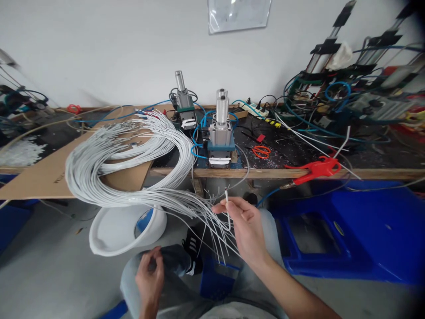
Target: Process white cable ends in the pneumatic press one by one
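Observation:
Between the thumb and index finger of my right hand is the end of a white cable, its tip pointing up. The loose ends of a large bundle of white cables hang just left of that hand. This bundle lies curved over a sheet of cardboard and spills past the table edge. Low over my knee, my left hand is curled, thumb close to the fingers, and I see nothing in it.
Two small pneumatic presses stand on the table, the other one farther back. Right of them lie orange scissors and a red air gun. Below are a white bucket and a blue plastic stool.

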The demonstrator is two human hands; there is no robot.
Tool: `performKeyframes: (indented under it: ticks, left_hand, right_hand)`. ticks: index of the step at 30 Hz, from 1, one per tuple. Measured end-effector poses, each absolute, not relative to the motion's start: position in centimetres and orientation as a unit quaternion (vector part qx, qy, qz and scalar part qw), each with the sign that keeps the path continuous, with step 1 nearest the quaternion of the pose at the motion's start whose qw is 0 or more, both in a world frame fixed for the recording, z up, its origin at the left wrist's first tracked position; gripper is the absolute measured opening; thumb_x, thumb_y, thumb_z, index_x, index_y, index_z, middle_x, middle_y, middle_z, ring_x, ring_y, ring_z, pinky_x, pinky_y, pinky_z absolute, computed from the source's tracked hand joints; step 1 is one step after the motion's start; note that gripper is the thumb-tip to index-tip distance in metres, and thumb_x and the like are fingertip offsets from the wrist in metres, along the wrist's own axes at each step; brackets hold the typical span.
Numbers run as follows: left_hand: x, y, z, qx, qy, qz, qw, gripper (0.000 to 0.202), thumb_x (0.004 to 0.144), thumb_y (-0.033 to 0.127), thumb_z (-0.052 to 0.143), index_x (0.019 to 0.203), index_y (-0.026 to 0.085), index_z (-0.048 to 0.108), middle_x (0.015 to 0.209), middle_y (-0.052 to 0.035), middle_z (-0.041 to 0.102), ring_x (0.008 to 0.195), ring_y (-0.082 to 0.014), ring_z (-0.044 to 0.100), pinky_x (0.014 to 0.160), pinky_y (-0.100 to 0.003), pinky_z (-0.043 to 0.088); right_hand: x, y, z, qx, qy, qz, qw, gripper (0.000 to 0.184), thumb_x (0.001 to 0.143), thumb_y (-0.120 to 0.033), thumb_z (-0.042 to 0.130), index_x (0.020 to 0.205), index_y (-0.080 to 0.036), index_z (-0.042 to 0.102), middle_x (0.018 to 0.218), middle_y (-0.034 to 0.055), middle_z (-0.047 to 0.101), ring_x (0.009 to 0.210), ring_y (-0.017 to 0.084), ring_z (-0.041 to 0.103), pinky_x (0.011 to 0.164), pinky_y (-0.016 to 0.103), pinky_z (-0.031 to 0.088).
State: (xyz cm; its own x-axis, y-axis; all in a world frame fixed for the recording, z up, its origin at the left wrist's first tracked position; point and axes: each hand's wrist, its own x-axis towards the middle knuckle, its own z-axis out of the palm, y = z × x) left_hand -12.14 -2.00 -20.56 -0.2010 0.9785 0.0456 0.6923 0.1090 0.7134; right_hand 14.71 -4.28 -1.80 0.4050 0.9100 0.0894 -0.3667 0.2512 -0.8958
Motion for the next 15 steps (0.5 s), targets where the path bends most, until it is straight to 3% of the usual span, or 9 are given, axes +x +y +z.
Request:
performKeyframes:
  ticks: [4,8,12,15]
  left_hand:
    - [-6.7,-2.2,-11.2,0.652,0.576,0.378,0.316,0.026,0.09,0.04,0.056,0.095,0.019,0.07,0.096,-0.0047,0.07,0.089,-0.0171,0.064,0.081,-0.024,0.049]
    - [-2.9,-1.4,-3.4,0.69,0.426,0.456,0.366,0.015,0.092,0.028,0.057,0.097,0.02,0.069,0.096,-0.0023,0.068,0.09,-0.012,0.062,0.082,-0.021,0.048]
    - [-0.5,-0.9,0.1,0.702,0.33,0.483,0.407,0.017,0.091,0.02,0.061,0.105,0.021,0.069,0.097,-0.0023,0.067,0.092,-0.0106,0.061,0.084,-0.022,0.048]
    - [0.5,-0.9,0.9,0.695,0.317,0.48,0.432,0.013,0.088,0.02,0.064,0.1,0.019,0.07,0.093,-0.0026,0.067,0.086,-0.0096,0.059,0.079,-0.021,0.048]
  right_hand:
    - [14.3,-4.9,-1.6,-0.426,-0.347,0.438,0.711,0.014,0.094,-0.033,0.063,0.09,-0.025,0.073,0.08,-0.0013,0.075,0.078,0.01,0.071,0.083,0.022,0.053]
    - [13.6,-5.4,-1.5,-0.446,-0.361,0.442,0.69,0.013,0.093,-0.032,0.063,0.089,-0.024,0.072,0.078,-0.001,0.075,0.077,0.011,0.071,0.081,0.022,0.053]
    - [13.5,-5.9,-1.6,-0.463,-0.379,0.461,0.656,0.008,0.09,-0.032,0.068,0.088,-0.027,0.073,0.081,-0.003,0.075,0.076,0.008,0.069,0.076,0.017,0.052]
    - [13.5,-6.3,-1.6,-0.466,-0.374,0.463,0.654,0.001,0.084,-0.029,0.074,0.084,-0.029,0.074,0.08,-0.0049,0.074,0.074,0.007,0.068,0.07,0.013,0.05]
